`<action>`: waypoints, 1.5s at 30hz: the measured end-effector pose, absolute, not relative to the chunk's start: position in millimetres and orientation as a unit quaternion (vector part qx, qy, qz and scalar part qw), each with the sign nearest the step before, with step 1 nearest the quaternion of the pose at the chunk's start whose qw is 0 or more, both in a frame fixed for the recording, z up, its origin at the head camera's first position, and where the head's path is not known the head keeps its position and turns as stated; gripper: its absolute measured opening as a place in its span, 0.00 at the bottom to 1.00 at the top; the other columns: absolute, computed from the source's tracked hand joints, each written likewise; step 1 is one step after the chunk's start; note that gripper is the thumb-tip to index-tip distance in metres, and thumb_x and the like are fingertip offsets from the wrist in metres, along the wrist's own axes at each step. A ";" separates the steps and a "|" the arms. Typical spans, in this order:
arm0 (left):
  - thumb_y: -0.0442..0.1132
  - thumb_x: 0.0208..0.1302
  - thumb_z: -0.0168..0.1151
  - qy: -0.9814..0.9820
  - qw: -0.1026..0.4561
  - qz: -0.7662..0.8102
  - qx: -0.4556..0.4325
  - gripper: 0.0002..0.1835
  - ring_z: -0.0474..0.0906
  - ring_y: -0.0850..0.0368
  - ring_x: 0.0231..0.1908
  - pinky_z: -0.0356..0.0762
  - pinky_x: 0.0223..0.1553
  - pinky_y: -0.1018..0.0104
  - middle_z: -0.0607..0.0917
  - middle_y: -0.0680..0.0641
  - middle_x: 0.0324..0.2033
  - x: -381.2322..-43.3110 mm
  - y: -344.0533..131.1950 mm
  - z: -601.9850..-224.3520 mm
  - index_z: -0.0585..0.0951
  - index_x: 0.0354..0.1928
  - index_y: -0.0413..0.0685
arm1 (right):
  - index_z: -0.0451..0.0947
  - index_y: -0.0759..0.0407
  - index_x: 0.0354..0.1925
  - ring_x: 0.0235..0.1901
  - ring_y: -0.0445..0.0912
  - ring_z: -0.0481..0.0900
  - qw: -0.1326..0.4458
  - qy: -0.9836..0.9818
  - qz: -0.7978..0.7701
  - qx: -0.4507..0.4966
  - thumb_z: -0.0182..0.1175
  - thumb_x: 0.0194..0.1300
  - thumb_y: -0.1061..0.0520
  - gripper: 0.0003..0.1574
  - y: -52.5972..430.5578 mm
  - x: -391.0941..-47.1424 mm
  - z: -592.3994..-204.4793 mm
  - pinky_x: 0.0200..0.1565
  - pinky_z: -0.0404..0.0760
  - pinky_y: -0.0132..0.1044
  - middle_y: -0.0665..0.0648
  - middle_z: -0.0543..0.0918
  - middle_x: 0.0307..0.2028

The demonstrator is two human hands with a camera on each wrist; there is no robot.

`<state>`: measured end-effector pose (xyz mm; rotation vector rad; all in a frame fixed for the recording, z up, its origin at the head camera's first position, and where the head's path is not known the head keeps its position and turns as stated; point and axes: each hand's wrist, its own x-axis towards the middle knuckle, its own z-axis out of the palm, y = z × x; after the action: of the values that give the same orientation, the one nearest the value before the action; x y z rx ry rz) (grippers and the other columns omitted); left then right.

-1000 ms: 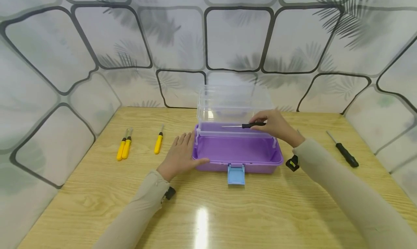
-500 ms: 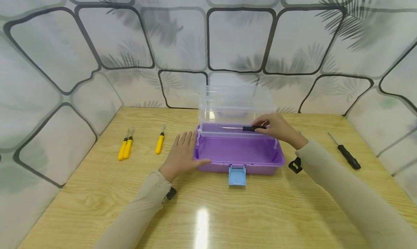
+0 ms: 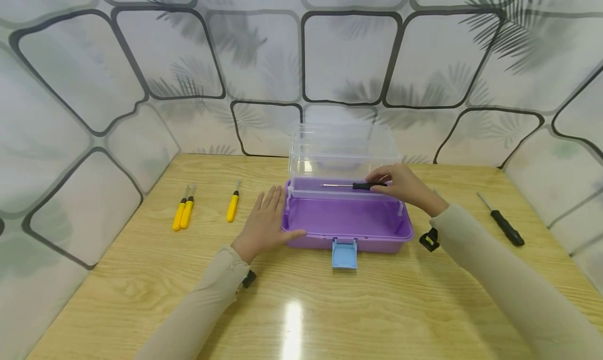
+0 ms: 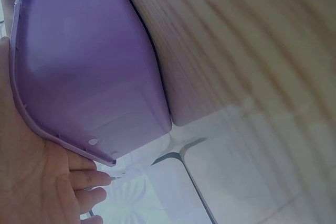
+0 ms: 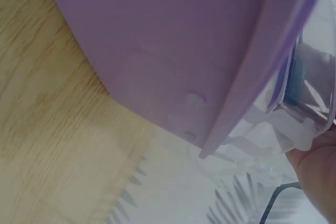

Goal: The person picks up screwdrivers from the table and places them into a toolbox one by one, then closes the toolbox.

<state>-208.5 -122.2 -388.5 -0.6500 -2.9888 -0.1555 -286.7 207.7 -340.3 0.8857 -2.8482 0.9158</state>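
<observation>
A purple toolbox point(image 3: 306, 240) stands on the table with its clear lid point(image 3: 346, 140) raised and its blue latch point(image 3: 344, 255) hanging down in front. My right hand point(image 3: 402, 186) pinches the black handle of a slim screwdriver point(image 3: 361, 186) between thumb and fingers. The screwdriver lies level, its shaft pointing left, at the clear tray along the back of the box. My left hand point(image 3: 264, 228) rests against the box's left end, fingers straight and thumb over the front rim. The left wrist view has the left palm point(image 4: 31, 171) beside the purple wall.
Two yellow-handled tools point(image 3: 187, 213) lie side by side at the left, and a third yellow-handled tool point(image 3: 232, 208) lies nearer the box. At the right is a larger black-handled screwdriver point(image 3: 506, 227). A patterned wall point(image 3: 348, 56) rises behind the table.
My right hand has lowered slightly with the screwdriver toward the back tray. The left hand stays at the box's left end. The head view has shifted a little.
</observation>
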 end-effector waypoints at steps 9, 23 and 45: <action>0.74 0.54 0.49 -0.975 0.039 -0.055 -0.213 0.60 0.44 0.39 0.72 0.41 0.73 0.48 0.49 0.34 0.71 -210.3 -120.8 -390.7 0.45 0.71 0.33 | 0.81 0.67 0.44 0.41 0.55 0.83 0.025 -0.911 0.302 0.281 0.65 0.56 0.66 0.14 212.8 -282.6 -338.9 0.48 0.82 0.47 0.65 0.85 0.42; 0.75 0.51 0.52 -0.974 0.057 -0.070 -0.207 0.61 0.74 0.40 0.52 0.71 0.59 0.49 0.76 0.34 0.51 -210.4 -116.2 -392.7 0.46 0.72 0.36 | 0.81 0.66 0.43 0.39 0.56 0.83 0.091 -0.908 0.306 0.269 0.62 0.60 0.63 0.12 235.0 -264.6 -332.1 0.45 0.81 0.50 0.64 0.85 0.41; 0.75 0.51 0.52 -0.978 0.053 -0.053 -0.194 0.61 0.76 0.40 0.49 0.76 0.52 0.49 0.78 0.32 0.51 -209.2 -118.8 -389.5 0.49 0.71 0.32 | 0.82 0.59 0.45 0.32 0.16 0.72 0.157 -0.922 0.333 0.119 0.59 0.65 0.53 0.14 342.8 -231.3 -316.8 0.34 0.68 0.09 0.18 0.73 0.34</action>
<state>-209.2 -118.8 -389.5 -0.5896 -2.9740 -0.1610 -231.3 342.8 -316.8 0.3395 -2.6398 0.9522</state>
